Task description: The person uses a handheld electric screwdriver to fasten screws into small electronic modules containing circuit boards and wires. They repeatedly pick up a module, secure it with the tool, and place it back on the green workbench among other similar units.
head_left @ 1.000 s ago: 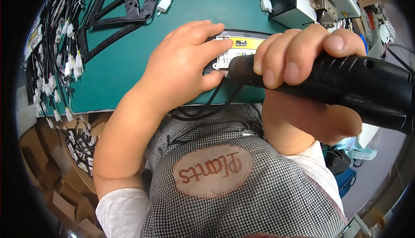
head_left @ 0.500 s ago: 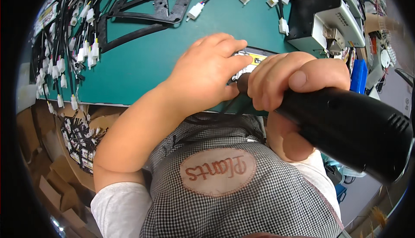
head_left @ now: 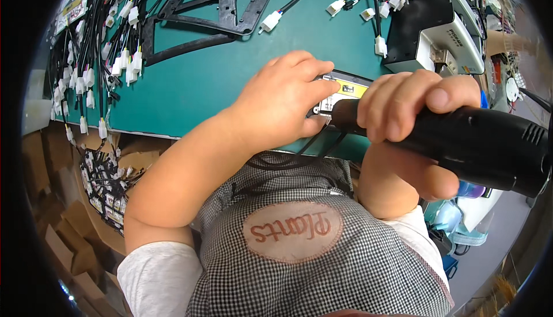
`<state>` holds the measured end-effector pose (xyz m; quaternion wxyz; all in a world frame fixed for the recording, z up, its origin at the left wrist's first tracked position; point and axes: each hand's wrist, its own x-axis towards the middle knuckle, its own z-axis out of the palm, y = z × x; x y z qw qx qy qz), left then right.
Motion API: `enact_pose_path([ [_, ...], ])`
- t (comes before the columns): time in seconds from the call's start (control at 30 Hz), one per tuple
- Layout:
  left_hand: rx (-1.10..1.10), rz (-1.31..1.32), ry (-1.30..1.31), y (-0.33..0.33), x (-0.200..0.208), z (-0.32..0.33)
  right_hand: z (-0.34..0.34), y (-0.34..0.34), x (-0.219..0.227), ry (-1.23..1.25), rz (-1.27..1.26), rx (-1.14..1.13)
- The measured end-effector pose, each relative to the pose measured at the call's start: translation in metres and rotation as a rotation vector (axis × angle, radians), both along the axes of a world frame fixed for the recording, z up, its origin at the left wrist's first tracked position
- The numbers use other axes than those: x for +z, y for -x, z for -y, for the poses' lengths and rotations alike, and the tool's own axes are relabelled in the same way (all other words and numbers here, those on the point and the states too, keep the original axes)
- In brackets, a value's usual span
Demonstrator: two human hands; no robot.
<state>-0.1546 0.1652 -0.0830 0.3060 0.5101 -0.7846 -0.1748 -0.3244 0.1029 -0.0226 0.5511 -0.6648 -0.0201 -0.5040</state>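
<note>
My left hand (head_left: 279, 101) is closed on the near left end of a flat, dark-edged device with a white and yellow label (head_left: 352, 89), at the front edge of the green table. My right hand (head_left: 412, 107) grips a thick black electric screwdriver (head_left: 484, 138), held nearly level with its back end out to the right. Its narrow nose points left at the device, close to my left fingertips. A thin tip shows there, but I cannot tell whether it sits in a screw. Black cables (head_left: 314, 144) hang from the device over the table edge. My right hand covers the device's right part.
Black plastic frames (head_left: 250, 14) lie at the back on the green mat (head_left: 190, 95). Bundled cables with white connectors (head_left: 124, 63) hang over the left edge; more connectors (head_left: 380, 46) lie back right. A black and silver box (head_left: 426, 29) stands at right. Cardboard boxes (head_left: 80, 225) sit lower left.
The screwdriver's back end has swung up and away from me, making it more level. My right hand has shifted right along with it. My left hand keeps its hold; the whole view has shifted slightly.
</note>
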Motion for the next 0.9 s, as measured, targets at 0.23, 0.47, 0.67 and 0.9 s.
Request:
enact_pose_path([
  [0.23, 0.008, -0.003, -0.002, 0.001, 0.001, 0.0, -0.004, 0.0, -0.002, -0.02, -0.012, -0.057],
  [0.47, -0.007, -0.07, -0.005, 0.002, 0.0, -0.001, 0.002, 0.006, -0.004, -0.019, 0.081, 0.001],
  [0.67, 0.043, -0.251, -0.038, -0.016, 0.024, -0.007, 0.004, 0.028, 0.016, -0.146, 0.193, 0.037],
  [0.9, -0.121, -1.289, -0.787, 0.004, 0.017, -0.023, -0.002, 0.031, 0.028, -0.281, 0.314, 0.085],
])
